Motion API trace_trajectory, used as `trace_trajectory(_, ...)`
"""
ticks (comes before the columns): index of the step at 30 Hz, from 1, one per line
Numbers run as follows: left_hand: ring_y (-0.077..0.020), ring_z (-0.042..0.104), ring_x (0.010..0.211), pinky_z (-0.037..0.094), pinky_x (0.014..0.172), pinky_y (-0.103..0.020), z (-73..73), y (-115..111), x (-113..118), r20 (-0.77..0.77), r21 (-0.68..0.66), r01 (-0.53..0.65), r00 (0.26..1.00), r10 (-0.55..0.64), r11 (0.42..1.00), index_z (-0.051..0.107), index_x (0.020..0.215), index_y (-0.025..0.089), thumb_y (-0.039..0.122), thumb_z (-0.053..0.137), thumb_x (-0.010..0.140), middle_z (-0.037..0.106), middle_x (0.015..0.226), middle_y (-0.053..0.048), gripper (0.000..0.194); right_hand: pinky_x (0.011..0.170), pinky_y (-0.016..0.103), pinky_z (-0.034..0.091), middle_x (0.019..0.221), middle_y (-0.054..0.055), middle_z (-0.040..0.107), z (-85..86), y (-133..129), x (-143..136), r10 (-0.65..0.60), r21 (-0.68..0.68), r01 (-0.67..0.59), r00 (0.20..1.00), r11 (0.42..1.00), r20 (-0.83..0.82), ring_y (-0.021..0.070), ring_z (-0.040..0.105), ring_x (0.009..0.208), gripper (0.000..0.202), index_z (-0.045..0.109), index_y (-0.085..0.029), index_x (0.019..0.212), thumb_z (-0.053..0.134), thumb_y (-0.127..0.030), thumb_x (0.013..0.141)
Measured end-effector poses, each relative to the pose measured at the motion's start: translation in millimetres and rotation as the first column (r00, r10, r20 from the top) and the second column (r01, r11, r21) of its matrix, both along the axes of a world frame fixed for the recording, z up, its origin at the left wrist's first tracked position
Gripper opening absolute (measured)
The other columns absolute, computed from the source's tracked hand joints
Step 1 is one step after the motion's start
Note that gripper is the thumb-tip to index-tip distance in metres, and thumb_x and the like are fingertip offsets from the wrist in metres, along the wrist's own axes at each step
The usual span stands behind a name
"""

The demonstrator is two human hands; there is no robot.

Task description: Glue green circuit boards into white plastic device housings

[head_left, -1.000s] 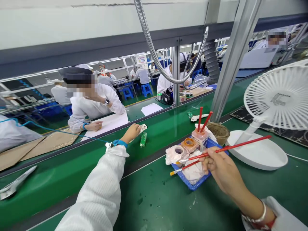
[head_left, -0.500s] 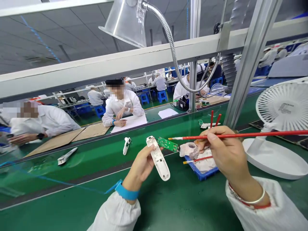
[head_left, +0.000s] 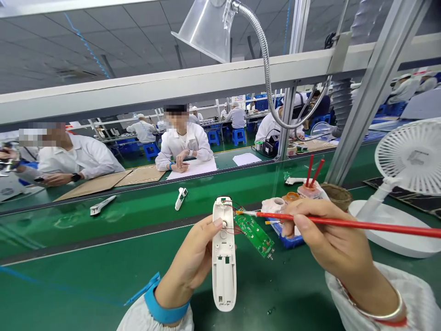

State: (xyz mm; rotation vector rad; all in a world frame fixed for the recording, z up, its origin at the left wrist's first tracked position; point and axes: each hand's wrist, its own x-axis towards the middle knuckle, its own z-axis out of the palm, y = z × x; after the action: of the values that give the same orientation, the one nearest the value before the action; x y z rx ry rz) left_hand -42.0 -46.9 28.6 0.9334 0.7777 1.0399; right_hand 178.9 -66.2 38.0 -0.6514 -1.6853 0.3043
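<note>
My left hand (head_left: 196, 255) is closed round a long white plastic housing (head_left: 224, 276), its hollow inner side facing me, thumb pressed near the upper part. Thin wires run from the housing to a green circuit board (head_left: 255, 234), which hangs beside it on the right. A red-handled paintbrush (head_left: 310, 219) is pinched in my right hand (head_left: 330, 243). The brush tip lies close to the top of the board and the wires; whether it touches them I cannot tell. A second brush's bristles show behind my right fingers, over a blue tray (head_left: 289, 241).
Small jars (head_left: 274, 204) with red brushes stand in the tray, partly behind my right hand. A white fan (head_left: 386, 197) stands at right. White housings (head_left: 181, 198) lie on the green conveyor belt (head_left: 138, 216). A lamp (head_left: 206, 30) hangs overhead. Co-workers sit across the belt.
The white housing has come nearer and turned more upright, with its board swinging lower to the right. My right hand and brush have moved lower, the tip now near the wires.
</note>
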Motion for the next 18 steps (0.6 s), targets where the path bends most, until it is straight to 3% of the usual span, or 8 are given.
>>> trace_trajectory(5,-0.0136,0.062,0.065,0.051,0.059,-0.023,6.4,-3.8,-2.5,0.020,-0.031,-0.005,1.000,0.006,1.000,0.066,0.093,0.015,0.033,0.066,0.076,0.070,0.080,-0.008,0.025,0.067,0.029,0.049,0.081,0.000,0.060,1.0,-5.9,8.5,-0.110,0.132,0.102,0.992,0.986,0.056,0.0130,0.060,0.068,0.024,0.058,-0.021,0.094,0.049,-0.002,0.082)
trace_trajectory(8,-0.0126,0.061,0.061,0.050,0.055,-0.021,8.4,-4.8,-3.1,0.040,-0.029,0.021,0.999,-0.020,0.999,0.067,0.086,0.015,0.031,0.066,0.076,0.069,0.074,-0.006,0.019,0.068,0.030,0.051,0.087,0.002,0.061,-1.9,-13.1,11.8,-0.080,0.204,0.081,0.997,0.976,-0.010,0.0143,0.062,0.071,0.031,0.056,-0.019,0.101,0.049,0.000,0.079)
trace_trajectory(11,-0.0118,0.060,0.058,0.048,0.052,-0.020,8.1,-5.1,-2.6,0.035,-0.020,0.062,0.997,-0.062,0.998,0.066,0.087,0.015,0.032,0.064,0.078,0.069,0.075,-0.006,0.019,0.071,0.030,0.054,0.091,0.004,0.063,-2.4,-20.8,10.9,-0.093,0.237,0.070,0.992,0.969,0.086,0.0168,0.064,0.079,0.034,0.056,-0.019,0.101,0.049,0.001,0.075)
trace_trajectory(14,-0.0118,0.060,0.060,0.050,0.056,-0.022,6.8,-4.8,-1.5,0.004,-0.025,0.062,0.998,-0.062,0.998,0.066,0.090,0.014,0.031,0.062,0.079,0.070,0.079,-0.007,0.020,0.066,0.027,0.055,0.086,0.005,0.066,2.1,-21.5,7.3,-0.157,0.276,0.095,0.964,0.956,0.212,0.0166,0.066,0.076,0.030,0.055,-0.019,0.095,0.049,0.000,0.073)
trace_trajectory(18,-0.0131,0.061,0.061,0.050,0.057,-0.023,6.7,-5.0,-1.9,-0.014,-0.020,0.063,0.998,-0.063,0.998,0.067,0.093,0.015,0.031,0.062,0.079,0.069,0.080,-0.007,0.021,0.058,0.027,0.056,0.080,0.005,0.068,7.7,-17.0,4.7,-0.206,0.290,0.135,0.952,0.947,0.229,0.0175,0.068,0.069,0.026,0.054,-0.022,0.090,0.048,-0.003,0.073)
